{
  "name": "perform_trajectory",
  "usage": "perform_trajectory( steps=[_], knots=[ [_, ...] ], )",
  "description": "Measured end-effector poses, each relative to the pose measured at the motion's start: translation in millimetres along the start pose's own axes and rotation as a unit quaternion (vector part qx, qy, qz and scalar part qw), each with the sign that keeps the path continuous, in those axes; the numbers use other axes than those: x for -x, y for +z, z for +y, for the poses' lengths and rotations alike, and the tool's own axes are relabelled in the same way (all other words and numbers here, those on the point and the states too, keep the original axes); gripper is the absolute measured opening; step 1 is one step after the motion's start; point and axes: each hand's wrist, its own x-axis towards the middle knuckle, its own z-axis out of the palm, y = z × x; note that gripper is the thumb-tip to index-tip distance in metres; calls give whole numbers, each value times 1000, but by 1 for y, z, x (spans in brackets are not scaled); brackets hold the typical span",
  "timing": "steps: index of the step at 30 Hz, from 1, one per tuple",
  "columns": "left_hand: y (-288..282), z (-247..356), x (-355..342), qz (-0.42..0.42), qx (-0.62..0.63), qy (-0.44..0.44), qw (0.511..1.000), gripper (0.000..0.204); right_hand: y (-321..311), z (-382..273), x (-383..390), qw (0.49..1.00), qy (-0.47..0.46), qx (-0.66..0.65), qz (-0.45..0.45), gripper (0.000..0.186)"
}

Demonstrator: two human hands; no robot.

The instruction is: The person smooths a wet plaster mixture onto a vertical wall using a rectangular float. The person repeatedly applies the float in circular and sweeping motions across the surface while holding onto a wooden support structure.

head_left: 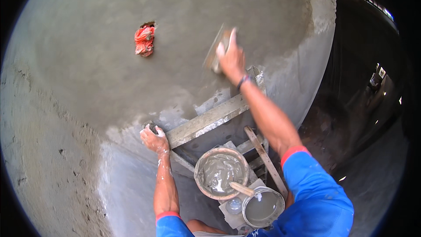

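Note:
My right hand (232,61) grips a plastering trowel (213,50), its flat blade at the wet grey plaster (188,13) of the wall; both are smeared by motion. Lower and to the left, my left hand (155,142) is closed around a dark, rough, rounded lump (151,127), perhaps a sponge or mortar; I cannot tell which. White-grey residue coats its fingers. Crumpled red plastic (144,41) fills a hole in the plaster, left of the trowel. Whether the trowel blade presses flat is unclear.
A wooden plank (209,121) slants between my arms. Below it stand a tub (197,179) of wet mortar with a wooden handle (242,188) across its rim, and a bucket (281,206) of grey liquid. A narrow wooden bar (265,160) leans beside them. Rougher wall (48,158) lies left.

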Motion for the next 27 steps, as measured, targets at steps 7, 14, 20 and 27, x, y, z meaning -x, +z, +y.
perform_trajectory(
  steps=[7,14,20,27],
  knots=[
    [2,3,1,-9,10,-26,1000,40,9,29,9,994,92,-13,65,78],
    [2,-3,1,-2,-12,-5,1000,41,40,-4,77,990,46,-28,-134,87],
    [-3,0,0,-16,19,-12,1000,40,-46,-17,-71,999,26,-5,40,75],
    [-1,8,-1,5,-3,7,1000,42,51,39,82,979,187,-74,25,82]
  ],
)
